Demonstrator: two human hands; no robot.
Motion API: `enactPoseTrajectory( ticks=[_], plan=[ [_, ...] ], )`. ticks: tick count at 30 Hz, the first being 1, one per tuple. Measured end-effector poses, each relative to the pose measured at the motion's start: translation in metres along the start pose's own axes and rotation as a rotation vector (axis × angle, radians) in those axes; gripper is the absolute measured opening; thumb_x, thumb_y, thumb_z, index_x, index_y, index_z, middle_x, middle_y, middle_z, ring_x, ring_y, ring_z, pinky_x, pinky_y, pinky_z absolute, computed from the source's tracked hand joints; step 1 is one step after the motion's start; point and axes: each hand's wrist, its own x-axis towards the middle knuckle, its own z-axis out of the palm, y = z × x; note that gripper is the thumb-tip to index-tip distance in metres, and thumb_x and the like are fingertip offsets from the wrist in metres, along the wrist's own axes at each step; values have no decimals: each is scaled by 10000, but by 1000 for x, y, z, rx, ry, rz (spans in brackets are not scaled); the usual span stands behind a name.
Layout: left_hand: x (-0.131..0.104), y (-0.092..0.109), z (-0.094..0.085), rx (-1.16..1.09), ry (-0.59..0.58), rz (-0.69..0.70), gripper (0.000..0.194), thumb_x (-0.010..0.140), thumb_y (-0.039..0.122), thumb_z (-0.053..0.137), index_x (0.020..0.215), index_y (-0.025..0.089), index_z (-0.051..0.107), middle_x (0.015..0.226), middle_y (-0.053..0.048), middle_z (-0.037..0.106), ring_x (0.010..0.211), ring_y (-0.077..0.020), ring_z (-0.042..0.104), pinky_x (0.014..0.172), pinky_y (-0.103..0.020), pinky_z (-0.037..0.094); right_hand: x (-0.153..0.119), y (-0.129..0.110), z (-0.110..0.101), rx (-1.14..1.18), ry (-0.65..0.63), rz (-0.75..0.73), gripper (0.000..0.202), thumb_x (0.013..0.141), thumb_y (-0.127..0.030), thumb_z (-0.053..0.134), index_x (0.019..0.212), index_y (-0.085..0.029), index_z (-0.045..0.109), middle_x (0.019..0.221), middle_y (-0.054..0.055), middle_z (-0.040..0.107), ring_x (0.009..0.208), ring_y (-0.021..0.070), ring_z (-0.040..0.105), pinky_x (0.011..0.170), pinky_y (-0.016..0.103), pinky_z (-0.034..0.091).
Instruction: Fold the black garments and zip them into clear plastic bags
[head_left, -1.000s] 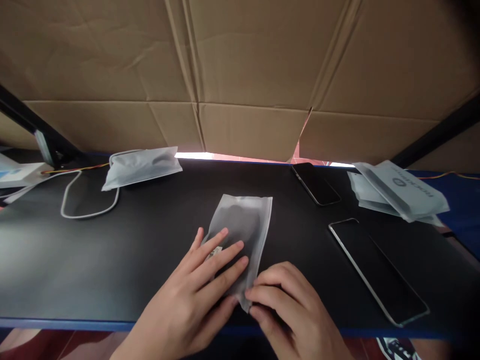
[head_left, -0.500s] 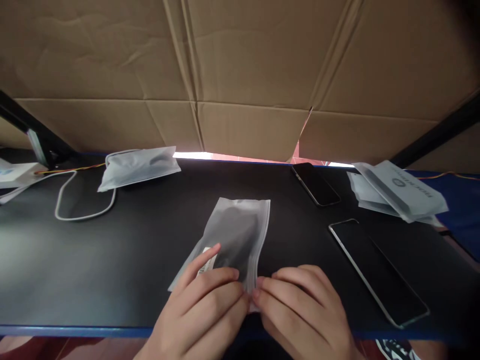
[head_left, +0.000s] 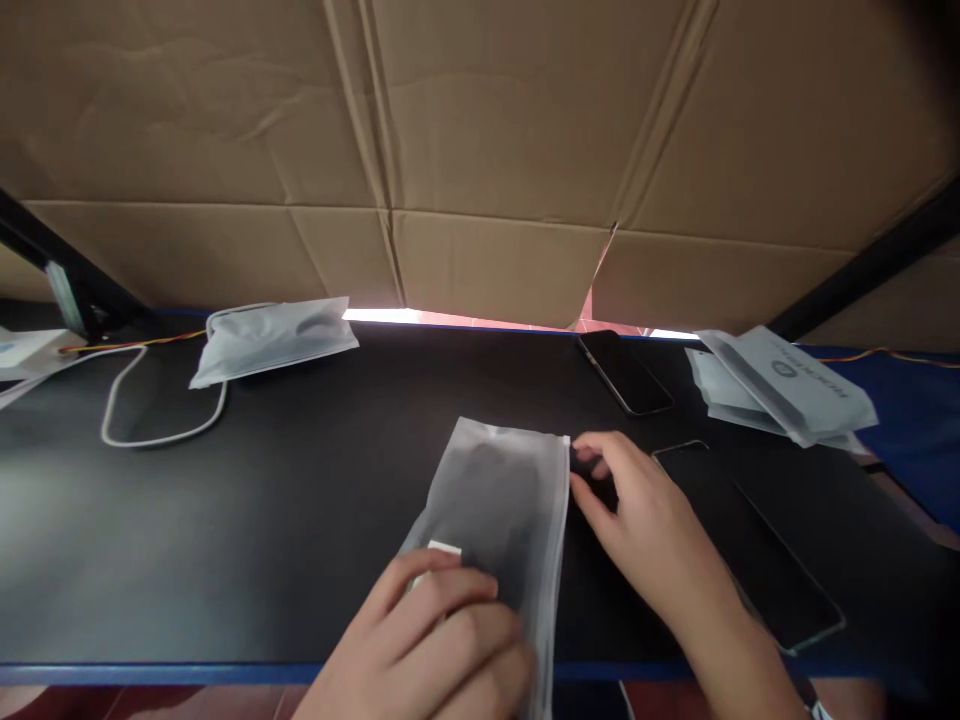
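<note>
A frosted zip bag with something dark inside lies at the front middle of the table, its zip edge running along the right side. A white label on it is partly covered by my left hand, whose curled fingers grip the bag's near part; the thumb is hidden. Beside the bag's far right corner is my right hand, thumb and forefinger apart, next to the small white end of the zip. Nothing shows between its fingers. My right forearm covers part of a large phone.
A smaller dark phone lies farther back. Several printed frosted bags are stacked at the right. A filled white bag and a white cable lie at the left. Cardboard walls off the back of the black table.
My right hand has left the near end of the zip and moved away to its far corner, its fingers parting. The bag has shifted slightly right and toward me under my left hand.
</note>
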Motion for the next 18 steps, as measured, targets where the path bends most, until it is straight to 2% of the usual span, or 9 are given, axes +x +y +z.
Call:
enactPoseTrajectory(
  ticks=[1, 2, 4, 7, 9, 10, 12, 15, 18],
  plan=[
    [1, -4, 1, 47, -25, -19, 276, 1166, 317, 510, 1255, 258, 764, 1211, -10, 833, 1246, -218, 739, 1218, -393, 512, -9, -4, 1, 53, -5, 74, 109, 1031, -209, 654, 1132, -251, 646, 1017, 30, 730, 879, 219, 722, 756, 342, 557],
    [1, -8, 2, 93, -39, -58, 318, 1142, 400, 560, 1362, 249, 733, 1359, -54, 792, 1365, -271, 687, 1217, -432, 523, -18, -8, 2, 102, -26, 128, 61, 1033, -237, 657, 1086, -264, 644, 981, 21, 719, 857, 217, 721, 737, 334, 567],
    [-1, -15, 4, 166, -99, -172, 555, 1103, 524, 593, 1565, 216, 598, 1612, -136, 628, 1537, -362, 549, 1180, -513, 566, -36, -17, 6, 187, -89, 152, 72, 1041, -281, 662, 1112, -291, 667, 1022, 21, 723, 900, 224, 728, 776, 341, 599],
    [-4, -23, 11, 220, -219, -241, 778, 1104, 570, 557, 1741, 186, 330, 1773, -187, 407, 1624, -419, 421, 1176, -626, 549, -51, -31, 14, 251, -139, 132, 401, 1007, -317, 726, 1396, -352, 635, 1210, 36, 722, 1057, 254, 735, 880, 387, 640],
    [-5, -24, 17, 203, -265, -220, 848, 1101, 601, 543, 1772, 187, 231, 1793, -194, 357, 1638, -422, 389, 1209, -659, 501, -51, -41, 20, 249, -134, 111, 654, 959, -329, 793, 1560, -361, 537, 1304, 63, 708, 1134, 294, 727, 927, 448, 648],
    [-5, -23, 19, 189, -271, -213, 867, 1097, 613, 541, 1778, 192, 208, 1796, -193, 347, 1642, -421, 379, 1222, -663, 484, -49, -46, 23, 241, -122, 103, 710, 945, -309, 804, 1591, -353, 514, 1330, 77, 705, 1157, 313, 721, 948, 482, 643],
    [-4, -21, 22, 175, -265, -213, 892, 1089, 631, 544, 1784, 205, 182, 1796, -192, 343, 1642, -420, 376, 1235, -670, 464, -42, -55, 28, 249, -103, 98, 646, 959, -201, 744, 1562, -332, 552, 1340, 89, 713, 1173, 323, 716, 978, 520, 625],
    [-6, -21, 22, 219, -259, -244, 871, 1096, 606, 554, 1787, 245, 166, 1784, -175, 372, 1622, -425, 415, 1219, -723, 450, -28, -63, 28, 334, -99, 98, 428, 971, -56, 609, 1316, -288, 711, 1185, 57, 763, 1056, 266, 741, 942, 461, 625],
    [-15, -31, 16, 280, -269, -285, 825, 1106, 550, 559, 1785, 292, 168, 1747, -146, 452, 1581, -416, 486, 1198, -765, 448, -20, -61, 15, 387, -53, 88, 211, 991, -139, 661, 1138, -258, 756, 989, 29, 751, 861, 219, 729, 812, 373, 628]
  ],
)
